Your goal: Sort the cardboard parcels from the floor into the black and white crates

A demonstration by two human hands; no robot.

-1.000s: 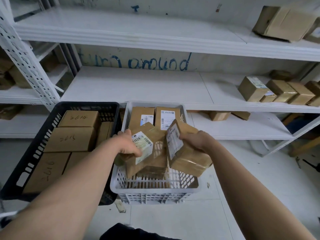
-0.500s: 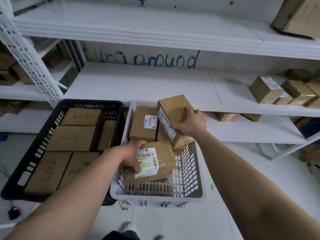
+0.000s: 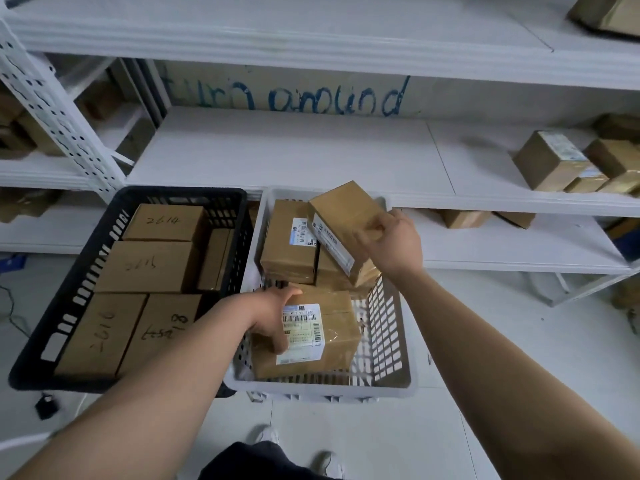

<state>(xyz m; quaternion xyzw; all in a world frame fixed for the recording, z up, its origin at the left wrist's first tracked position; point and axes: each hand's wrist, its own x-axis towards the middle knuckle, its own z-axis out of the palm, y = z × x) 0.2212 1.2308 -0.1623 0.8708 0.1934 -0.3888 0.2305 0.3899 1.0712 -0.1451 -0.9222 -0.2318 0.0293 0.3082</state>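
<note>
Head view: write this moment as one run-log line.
left hand: grips labelled parcel in white crate | right hand: grips tilted parcel | black crate: holds numbered boxes

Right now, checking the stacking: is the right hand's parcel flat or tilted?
Tilted: the parcel, gripped by the right hand, slants over the white crate, one corner raised.

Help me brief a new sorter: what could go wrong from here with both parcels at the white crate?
The right hand holds the tilted parcel by one end over the standing parcels; if the grip slips, it could knock them over.
The left hand grips the labelled parcel low in the white crate; its fingers might get pinched against the wall.
</note>
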